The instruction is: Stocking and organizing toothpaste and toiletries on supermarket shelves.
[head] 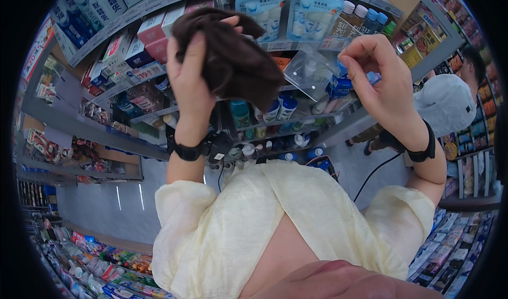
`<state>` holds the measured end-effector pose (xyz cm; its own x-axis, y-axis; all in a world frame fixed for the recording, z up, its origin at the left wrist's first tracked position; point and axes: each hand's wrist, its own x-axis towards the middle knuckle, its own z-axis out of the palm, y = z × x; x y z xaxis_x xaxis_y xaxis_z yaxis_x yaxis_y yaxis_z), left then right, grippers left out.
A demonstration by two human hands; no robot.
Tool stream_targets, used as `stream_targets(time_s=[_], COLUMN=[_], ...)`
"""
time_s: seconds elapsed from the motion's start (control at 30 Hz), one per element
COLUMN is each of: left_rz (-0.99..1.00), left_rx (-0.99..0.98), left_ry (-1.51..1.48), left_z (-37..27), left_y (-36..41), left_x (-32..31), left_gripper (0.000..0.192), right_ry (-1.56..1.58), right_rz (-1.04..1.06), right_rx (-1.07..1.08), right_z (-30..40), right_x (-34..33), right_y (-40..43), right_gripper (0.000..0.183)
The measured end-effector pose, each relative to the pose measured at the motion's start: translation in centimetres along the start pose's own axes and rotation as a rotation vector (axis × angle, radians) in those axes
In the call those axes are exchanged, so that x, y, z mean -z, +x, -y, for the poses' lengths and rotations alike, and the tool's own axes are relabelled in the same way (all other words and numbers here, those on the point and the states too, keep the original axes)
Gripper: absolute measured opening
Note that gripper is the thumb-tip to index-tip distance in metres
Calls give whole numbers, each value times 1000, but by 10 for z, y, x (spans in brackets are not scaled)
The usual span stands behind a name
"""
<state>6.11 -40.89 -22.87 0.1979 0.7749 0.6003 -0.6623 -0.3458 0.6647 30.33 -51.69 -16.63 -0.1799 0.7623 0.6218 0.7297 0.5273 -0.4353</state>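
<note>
My left hand (pixel 192 70) grips a dark brown cloth (pixel 238 61), raised in front of the store shelves. To the right, my right hand (pixel 379 74) is raised with thumb and index fingertips close together; whether something thin is between them cannot be told. A clear plastic box or divider (pixel 311 74) sits tilted on the shelf between the hands, beside small blue boxes (pixel 339 86). Above it stand light blue pouches (pixel 315 15) and bottles with coloured caps (pixel 360 11). Pink boxes (pixel 156 49) are stacked left of the cloth.
Lower shelves hold bottles (pixel 240 114) and jars. A price-tagged shelf edge (pixel 115 88) runs along the left. A person in a white top (pixel 446 104) is at the right, near a dark cable (pixel 375 174). A basket (pixel 323 165) is below the shelves. More stocked shelving stands behind.
</note>
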Motion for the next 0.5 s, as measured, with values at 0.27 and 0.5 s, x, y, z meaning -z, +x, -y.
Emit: stream_targets(time_s=[0.27, 0.5], left_rz=[92, -136], left_rx=[22, 296], left_ry=[846, 331], left_z=[48, 66], left_y=[-39, -32], left_x=[-48, -7], left_gripper=[43, 26], right_ry=[-116, -264], right_rz=[70, -222], right_rx=[383, 323], right_z=[12, -43], right_x=[-5, 50], right_y=[-2, 46], right_gripper=[21, 38])
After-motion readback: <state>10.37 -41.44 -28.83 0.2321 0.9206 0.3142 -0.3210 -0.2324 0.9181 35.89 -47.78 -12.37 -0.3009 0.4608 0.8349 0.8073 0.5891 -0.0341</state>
